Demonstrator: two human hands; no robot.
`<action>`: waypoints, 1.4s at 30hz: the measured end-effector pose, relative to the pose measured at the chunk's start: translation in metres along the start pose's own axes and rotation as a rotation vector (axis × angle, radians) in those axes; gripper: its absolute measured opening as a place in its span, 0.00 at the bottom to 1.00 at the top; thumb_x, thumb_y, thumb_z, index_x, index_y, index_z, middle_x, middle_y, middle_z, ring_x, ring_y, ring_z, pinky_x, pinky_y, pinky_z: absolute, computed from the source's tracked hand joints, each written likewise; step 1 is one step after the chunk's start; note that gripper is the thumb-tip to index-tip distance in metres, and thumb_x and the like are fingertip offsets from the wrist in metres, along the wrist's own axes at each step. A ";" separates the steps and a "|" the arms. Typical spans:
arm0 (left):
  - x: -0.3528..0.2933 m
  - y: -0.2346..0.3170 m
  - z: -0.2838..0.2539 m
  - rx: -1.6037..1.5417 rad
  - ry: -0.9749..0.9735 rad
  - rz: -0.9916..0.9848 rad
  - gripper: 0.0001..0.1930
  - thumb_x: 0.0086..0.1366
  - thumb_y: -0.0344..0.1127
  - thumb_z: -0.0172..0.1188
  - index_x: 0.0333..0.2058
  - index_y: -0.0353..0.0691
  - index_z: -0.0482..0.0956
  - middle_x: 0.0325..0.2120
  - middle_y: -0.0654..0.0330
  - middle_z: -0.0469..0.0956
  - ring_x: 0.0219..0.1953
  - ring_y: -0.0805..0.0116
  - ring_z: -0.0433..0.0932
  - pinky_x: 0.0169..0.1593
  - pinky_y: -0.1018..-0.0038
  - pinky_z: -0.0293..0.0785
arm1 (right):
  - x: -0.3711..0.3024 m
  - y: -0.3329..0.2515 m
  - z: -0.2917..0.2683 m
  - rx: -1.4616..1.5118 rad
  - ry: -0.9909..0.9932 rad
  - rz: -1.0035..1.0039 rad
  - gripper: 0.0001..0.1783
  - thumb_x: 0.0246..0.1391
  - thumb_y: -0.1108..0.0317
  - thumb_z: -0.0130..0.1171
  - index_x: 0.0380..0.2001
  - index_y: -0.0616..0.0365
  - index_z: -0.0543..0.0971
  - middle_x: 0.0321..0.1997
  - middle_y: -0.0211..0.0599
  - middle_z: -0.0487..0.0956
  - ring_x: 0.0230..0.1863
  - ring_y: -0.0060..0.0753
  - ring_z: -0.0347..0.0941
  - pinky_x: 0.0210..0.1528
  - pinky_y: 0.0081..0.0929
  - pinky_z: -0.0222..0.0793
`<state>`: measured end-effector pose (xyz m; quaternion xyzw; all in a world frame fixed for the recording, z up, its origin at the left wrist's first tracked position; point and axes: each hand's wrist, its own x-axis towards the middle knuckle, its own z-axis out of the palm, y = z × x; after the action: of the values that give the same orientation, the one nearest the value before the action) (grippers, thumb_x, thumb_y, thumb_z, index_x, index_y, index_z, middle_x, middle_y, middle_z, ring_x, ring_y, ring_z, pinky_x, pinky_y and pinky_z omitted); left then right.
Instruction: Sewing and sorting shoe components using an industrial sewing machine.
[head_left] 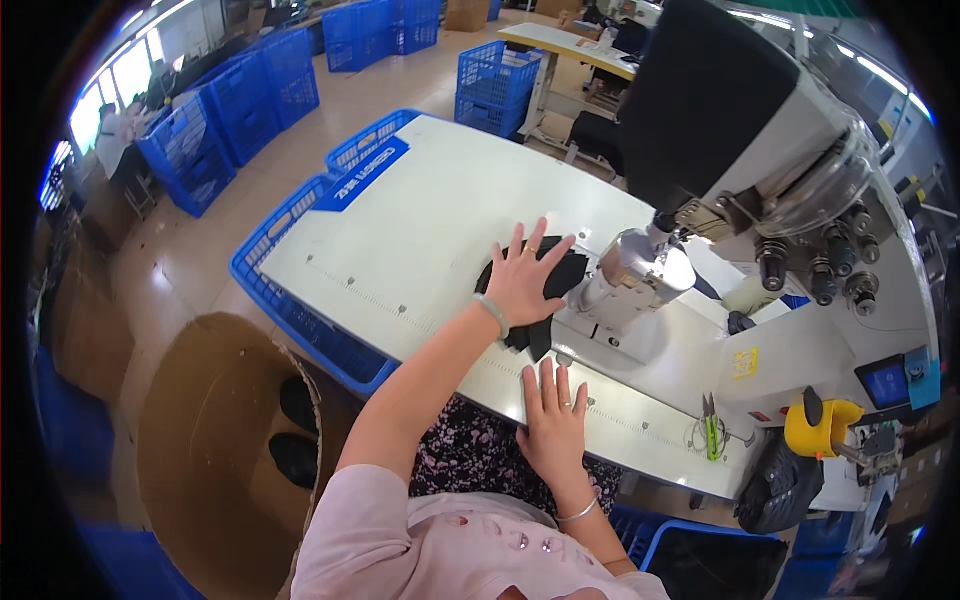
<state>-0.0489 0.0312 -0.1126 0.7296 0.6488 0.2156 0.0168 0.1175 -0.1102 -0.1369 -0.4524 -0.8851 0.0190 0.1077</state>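
The black cloth (570, 277) lies on the table at the center of the frame, just left of the machine's post (632, 270); from here, contact with the post cannot be confirmed. The left hand (524, 285) is palm down on it, fingers spread wide, pressing rather than gripping. The right hand (556, 415) lies flat at the table's near edge, fingers slightly parted, holding nothing.

Status: the cloth appears laid out beside the machine, not under its needle area. No finished seam is visible, so the amount of sewing done cannot be determined; any stitching of this cloth at the post would remain.

Materials: the cloth is matte, soft and layered, with uneven edges. The post is smooth, rounded and shiny. The table (420, 215) is a pale, glossy panel with a printed scale along its near side. Right of center, the tension knobs (825, 270) are ridged metal cylinders. At lower right lie snips (712, 432) with green handles. Left, a perforated blue plastic crate (285, 305) sits below the table; at lower left stands a rounded brown cardboard bin (200, 440).
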 end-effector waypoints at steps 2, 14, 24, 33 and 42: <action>0.000 0.003 0.003 -0.065 -0.031 0.153 0.40 0.53 0.45 0.63 0.64 0.59 0.57 0.66 0.55 0.51 0.66 0.42 0.50 0.58 0.32 0.52 | -0.002 0.000 0.003 0.010 0.008 0.000 0.53 0.34 0.67 0.69 0.66 0.53 0.56 0.70 0.48 0.53 0.71 0.52 0.47 0.66 0.61 0.45; 0.000 0.005 0.015 -0.065 0.240 0.220 0.37 0.48 0.35 0.62 0.60 0.52 0.63 0.62 0.58 0.59 0.64 0.54 0.56 0.61 0.42 0.53 | 0.001 -0.001 -0.002 0.030 -0.010 0.021 0.53 0.33 0.69 0.68 0.66 0.52 0.55 0.71 0.46 0.51 0.72 0.51 0.45 0.68 0.60 0.39; -0.014 -0.005 0.009 -0.249 0.365 0.098 0.33 0.45 0.45 0.69 0.53 0.50 0.72 0.57 0.60 0.66 0.62 0.58 0.60 0.62 0.43 0.51 | 0.003 -0.011 0.000 -0.002 -0.027 0.019 0.54 0.32 0.70 0.69 0.66 0.53 0.56 0.71 0.45 0.52 0.72 0.50 0.45 0.69 0.57 0.39; -0.183 -0.082 -0.058 -0.443 0.720 -0.015 0.05 0.56 0.28 0.58 0.22 0.38 0.74 0.18 0.55 0.71 0.20 0.56 0.73 0.25 0.67 0.69 | -0.001 -0.009 0.005 -0.026 0.020 0.027 0.56 0.31 0.71 0.69 0.67 0.50 0.55 0.72 0.43 0.51 0.72 0.49 0.44 0.70 0.55 0.39; -0.249 -0.223 0.001 0.656 -0.515 -0.016 0.35 0.47 0.64 0.63 0.48 0.44 0.80 0.54 0.60 0.74 0.58 0.61 0.71 0.59 0.50 0.62 | 0.002 -0.003 0.013 -0.024 0.047 0.050 0.56 0.29 0.73 0.70 0.66 0.48 0.56 0.72 0.42 0.52 0.72 0.49 0.45 0.70 0.55 0.41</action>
<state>-0.2739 -0.1709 -0.2546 0.7214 0.6632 -0.1922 -0.0533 0.1117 -0.1099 -0.1485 -0.4760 -0.8709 0.0004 0.1227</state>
